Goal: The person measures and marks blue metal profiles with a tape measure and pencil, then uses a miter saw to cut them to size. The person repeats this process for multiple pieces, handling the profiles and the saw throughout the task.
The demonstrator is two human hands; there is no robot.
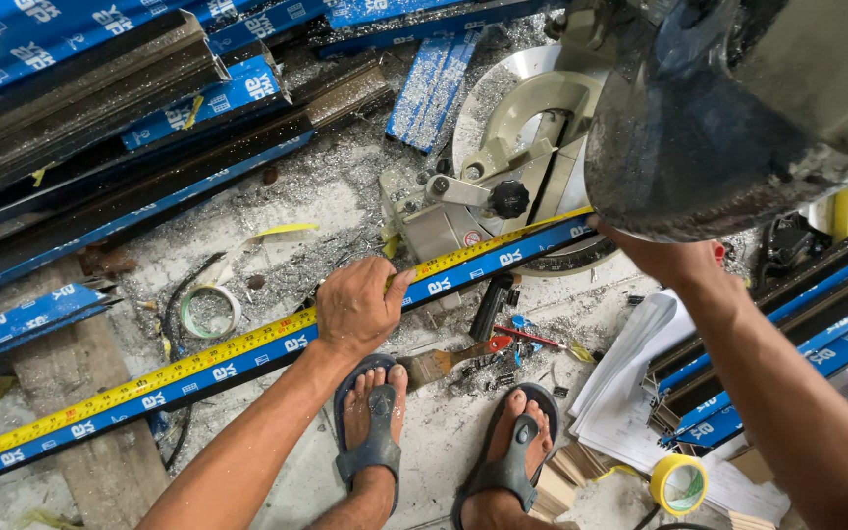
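Left hand: my left hand [357, 306] lies palm-down on the yellow tape measure [188, 365], fingers curled over its upper edge and pressing it against the blue-wrapped profile [247, 361].
Right hand: my right hand [662, 255] reaches to the far end of the same profile, under the dark saw guard [699, 147]; I cannot tell from here whether its fingers are clasped or spread, since the guard hides them.
Tape measure: I see it stretched flat along the top of the profile, running from the lower left edge of the view up toward the saw base [517, 128].
Blue-wrapped profile: a long dark bar in blue film, lying diagonally across the floor [444, 432], its right end resting on the saw base.
Saw base: a pale round turntable with a black knob [509, 199], dusted with metal shavings.
Feet: two feet in dark sandals [377, 432] stand just below the profile.
Stock, upper left: more blue-wrapped profiles [100, 108] stacked side by side.
Stock, right: a second bundle of profiles [787, 344] lies beside a sheaf of white papers [620, 383].
Small items: a white tape roll [210, 311] left of my left hand; a yellow tape roll [680, 483] near the lower right; a paintbrush [444, 361] between my feet and the saw.
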